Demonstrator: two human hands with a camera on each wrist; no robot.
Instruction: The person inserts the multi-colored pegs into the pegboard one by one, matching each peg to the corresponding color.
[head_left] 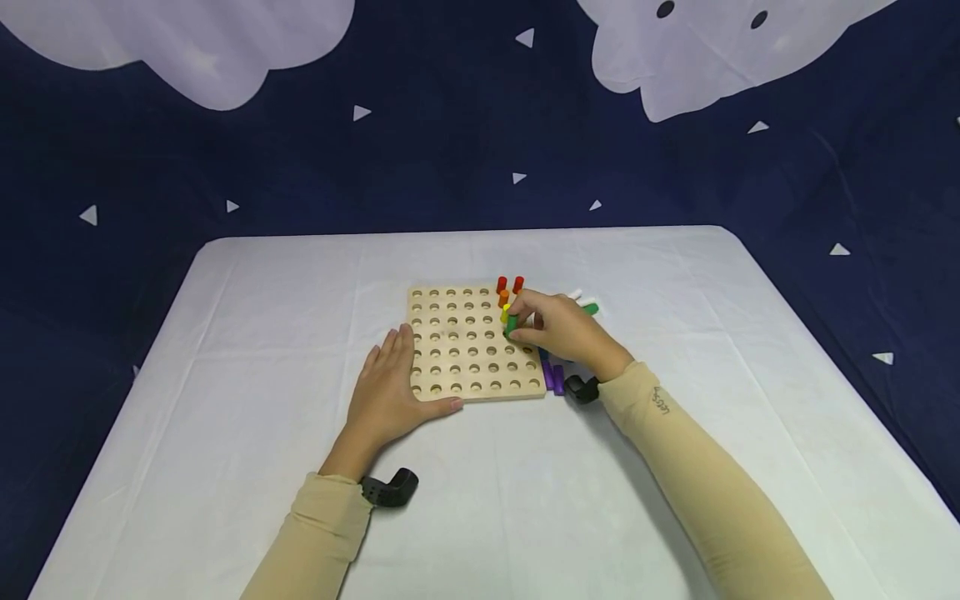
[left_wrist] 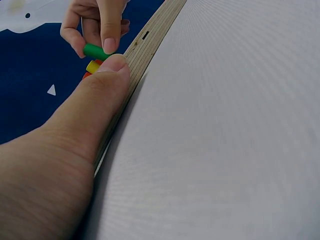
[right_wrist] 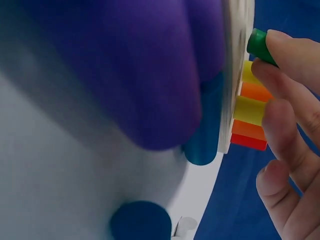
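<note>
My right hand (head_left: 561,327) pinches a green peg (head_left: 512,323) between thumb and index finger, close over the right part of a square wooden pegboard (head_left: 444,328) with rows of round holes. In the right wrist view the green peg (right_wrist: 258,46) tilts at the board's face, its lower end near a hole row. Red pegs (head_left: 502,285), an orange peg (head_left: 503,298) and a yellow peg (head_left: 506,314) stand in the board beyond it, more of them partly hidden behind the hand. Along the board's left edge lies my left hand (head_left: 384,390), fingers straight, thumb (left_wrist: 102,82) against the front edge.
Loose pegs lie right of the board: purple ones (head_left: 558,380), a blue one (head_left: 543,353), a green one (head_left: 592,308) and white ones (head_left: 575,294). A white cloth (head_left: 262,400) covers the table, with a dark blue patterned curtain (head_left: 435,175) behind.
</note>
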